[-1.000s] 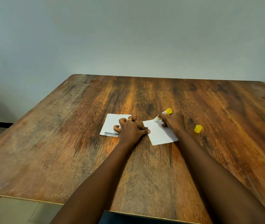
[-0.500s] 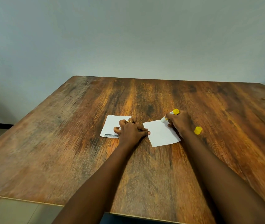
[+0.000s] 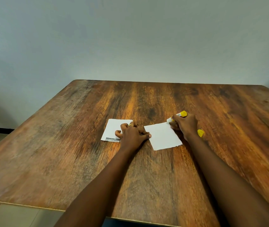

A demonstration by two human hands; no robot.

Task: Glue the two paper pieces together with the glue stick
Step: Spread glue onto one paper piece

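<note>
Two white paper pieces lie flat on the wooden table [image 3: 65, 153]. The left paper [image 3: 113, 129] has a dark printed strip at its near edge. The right paper [image 3: 161, 136] has a torn near edge. My left hand [image 3: 133, 134] rests between them with fingers curled, its thumb tip touching the right paper's left edge and its fingers lying on the left paper. My right hand [image 3: 185, 125] grips the glue stick [image 3: 178, 116], white with a yellow end, its tip pressed on the right paper's far right corner.
The yellow glue cap [image 3: 200, 133] lies on the table just right of my right wrist. A plain wall stands behind the table's far edge. The floor shows at the lower left.
My right hand has slid the glue stick rightward along the right paper's far edge, from its far left corner to its far right corner. My left hand has stayed in place.
</note>
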